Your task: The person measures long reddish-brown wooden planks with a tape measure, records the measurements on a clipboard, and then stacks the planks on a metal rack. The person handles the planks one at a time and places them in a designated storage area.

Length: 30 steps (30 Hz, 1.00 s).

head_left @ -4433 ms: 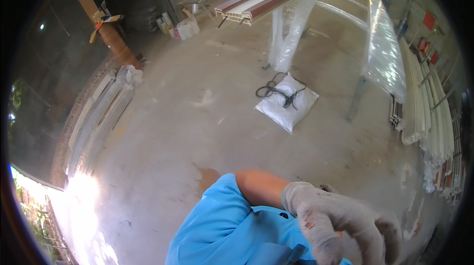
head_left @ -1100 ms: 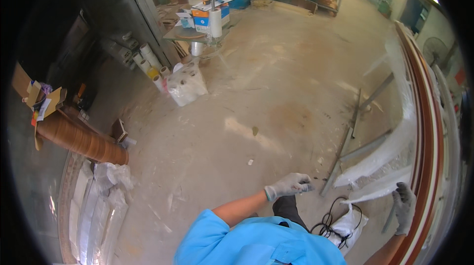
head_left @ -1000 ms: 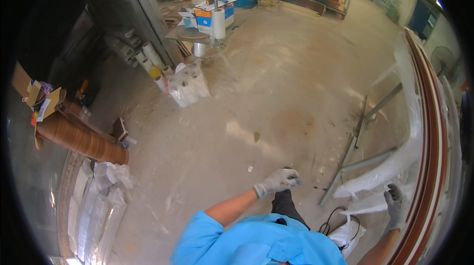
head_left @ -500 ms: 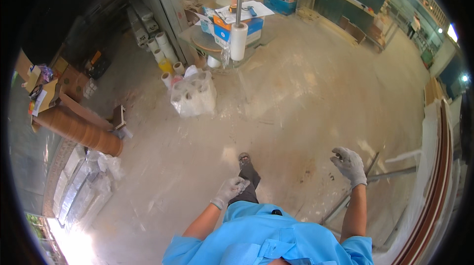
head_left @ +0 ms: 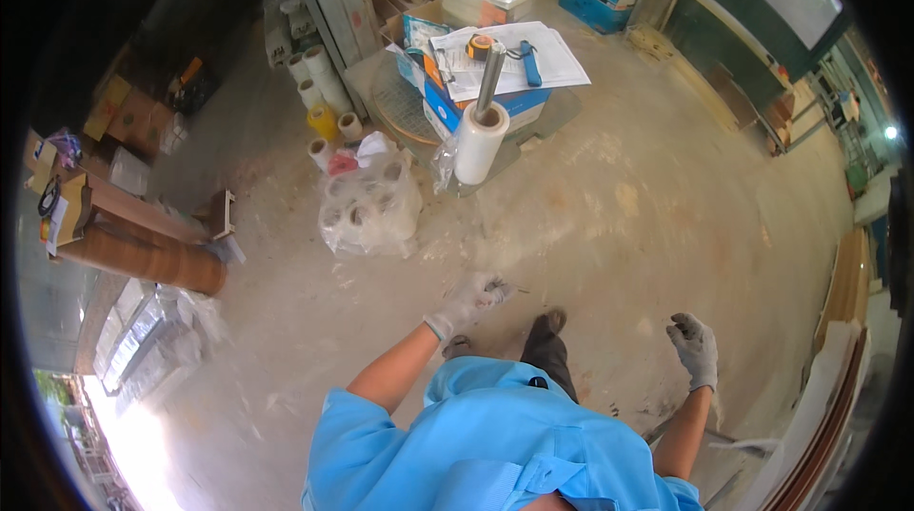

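Observation:
My left hand [head_left: 473, 303], in a whitish glove, is out in front of me above the floor. Its fingers are closed on a small thin dark object [head_left: 519, 291] whose tip sticks out to the right; its kind is too small to make out. My right hand [head_left: 695, 349], gloved as well, hangs at my right side with loosely bent fingers and nothing visible in it. Ahead of me a roll of clear stretch film [head_left: 479, 149] stands on a metal rod. Beside it a blue and white box [head_left: 522, 111] bears papers [head_left: 562, 63], a tape measure [head_left: 480, 47] and a blue-handled tool [head_left: 529, 63].
Several film rolls wrapped in plastic [head_left: 367, 211] lie on the floor ahead. Brown wood-grain rolls [head_left: 143, 259] and silvery wrapped packs [head_left: 143, 330] are at the left. A metal post [head_left: 328, 6] rises behind. Long panels [head_left: 838, 397] stand along my right.
I have walked forward, so the box and film roll are nearer. My left hand has moved up and ahead, and the thin object now shows in it. The right hand remains at my side.

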Tool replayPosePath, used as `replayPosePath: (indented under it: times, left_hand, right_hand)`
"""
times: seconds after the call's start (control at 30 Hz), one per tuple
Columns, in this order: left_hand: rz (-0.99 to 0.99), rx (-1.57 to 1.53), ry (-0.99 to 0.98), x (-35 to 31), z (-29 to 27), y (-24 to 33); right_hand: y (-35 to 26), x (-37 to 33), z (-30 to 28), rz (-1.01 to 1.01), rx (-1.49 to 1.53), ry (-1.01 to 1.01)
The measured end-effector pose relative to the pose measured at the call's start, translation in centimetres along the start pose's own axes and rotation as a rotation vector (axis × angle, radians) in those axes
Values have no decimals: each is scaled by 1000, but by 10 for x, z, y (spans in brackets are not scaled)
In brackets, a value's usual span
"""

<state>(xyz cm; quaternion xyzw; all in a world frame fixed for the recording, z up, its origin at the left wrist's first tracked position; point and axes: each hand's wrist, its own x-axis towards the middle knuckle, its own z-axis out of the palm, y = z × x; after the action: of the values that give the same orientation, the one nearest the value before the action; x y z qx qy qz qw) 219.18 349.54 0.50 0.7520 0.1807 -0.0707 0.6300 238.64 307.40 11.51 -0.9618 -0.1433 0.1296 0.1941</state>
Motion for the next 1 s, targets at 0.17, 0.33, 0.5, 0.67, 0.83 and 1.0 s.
replayPosePath:
  times: [0.17,0.33,0.5,0.67,0.83,1.0]
  left_hand:
    - [-91,14,119,87,24,23]
    - [-101,-43,252,139,51,66]
    - [-129,-132,425,177,44,108]
    - [-77,-266,600,213,1,142]
    - [13,6,801,237,-36,186]
    - [198,96,1029,261,-50,208]
  right_hand:
    - [-15,171,-36,-267,-102,17]
    - [-134,330,-54,-555,-101,-85]
    - [-294,420,-49,-903,11,-229]
    - [-410,461,-14,-1279,-94,-191]
    - [-477,490,26,-1482,-163,-273]
    - [-509,512,66,-1638,-274,-431]
